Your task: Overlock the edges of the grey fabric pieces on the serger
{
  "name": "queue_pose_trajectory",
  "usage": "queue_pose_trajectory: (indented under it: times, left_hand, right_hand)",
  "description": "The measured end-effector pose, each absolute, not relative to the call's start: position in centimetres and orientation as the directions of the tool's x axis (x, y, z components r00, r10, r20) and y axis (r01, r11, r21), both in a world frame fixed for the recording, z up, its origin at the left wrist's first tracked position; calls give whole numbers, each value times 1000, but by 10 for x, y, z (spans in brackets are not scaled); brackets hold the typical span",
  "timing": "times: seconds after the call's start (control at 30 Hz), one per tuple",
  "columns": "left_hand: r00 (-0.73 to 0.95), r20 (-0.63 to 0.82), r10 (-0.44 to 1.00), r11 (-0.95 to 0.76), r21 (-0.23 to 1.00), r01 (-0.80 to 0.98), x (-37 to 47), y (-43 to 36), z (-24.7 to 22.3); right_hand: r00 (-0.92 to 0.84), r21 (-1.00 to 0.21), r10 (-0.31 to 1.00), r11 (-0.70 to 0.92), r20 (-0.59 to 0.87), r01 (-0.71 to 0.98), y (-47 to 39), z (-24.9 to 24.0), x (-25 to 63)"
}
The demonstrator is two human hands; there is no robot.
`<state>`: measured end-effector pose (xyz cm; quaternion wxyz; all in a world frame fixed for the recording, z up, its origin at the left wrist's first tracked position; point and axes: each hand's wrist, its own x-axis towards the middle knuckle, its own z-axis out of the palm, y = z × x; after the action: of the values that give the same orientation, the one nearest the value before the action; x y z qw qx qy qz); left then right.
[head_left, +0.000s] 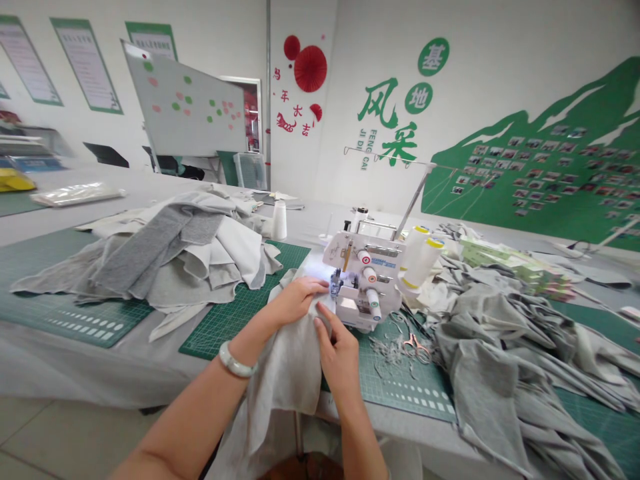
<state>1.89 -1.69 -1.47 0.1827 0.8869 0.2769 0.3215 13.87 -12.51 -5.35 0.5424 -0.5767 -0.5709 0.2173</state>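
A white overlock sewing machine (pixel 363 280) stands in front of me, its lamp lit over the needle area. Light grey fabric (pixel 287 373) runs from the presser foot down over the table edge toward my lap. My left hand (pixel 297 300), with a pale bangle (pixel 237 360) on its wrist, is on the fabric just left of the foot, fingers together and pointing at it. Closer to me, my right hand (pixel 339 347) pinches the fabric's right edge between thumb and forefinger. The fabric's stitched edge is hidden by the hands and the machine.
Heaped grey and white cloth pieces (pixel 200 247) lie at left on cutting mats (pixel 215 327). Another grey cloth pile (pixel 515 353) hangs over the front edge at right. Scissors (pixel 416 348) lie among thread scraps beside the machine. Thread cones (pixel 420 260) stand behind it; another white cone (pixel 279 221) stands left.
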Motion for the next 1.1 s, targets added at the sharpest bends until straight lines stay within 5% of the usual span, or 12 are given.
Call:
queue_pose_trajectory:
  times: [0.23,0.6,0.9,1.1]
  left_hand:
    - [633,503,588,-809,346,476,19,-38,-4]
    - [643,501,580,-811,432,395,10,-38,-16]
    - [644,523,558,-829,327,453,12,-45,-5]
    - [680,468,565,-823,373,427,15,-60,-8]
  right_hand:
    - [269,-876,884,254,382,409,-124,-57,139]
    - [222,-834,871,302,438,461,-127,-61,137]
    - [201,-821,876,298,438,486,-127,-63,137]
    - [222,-779,860,269,459,567,-126,-65,139]
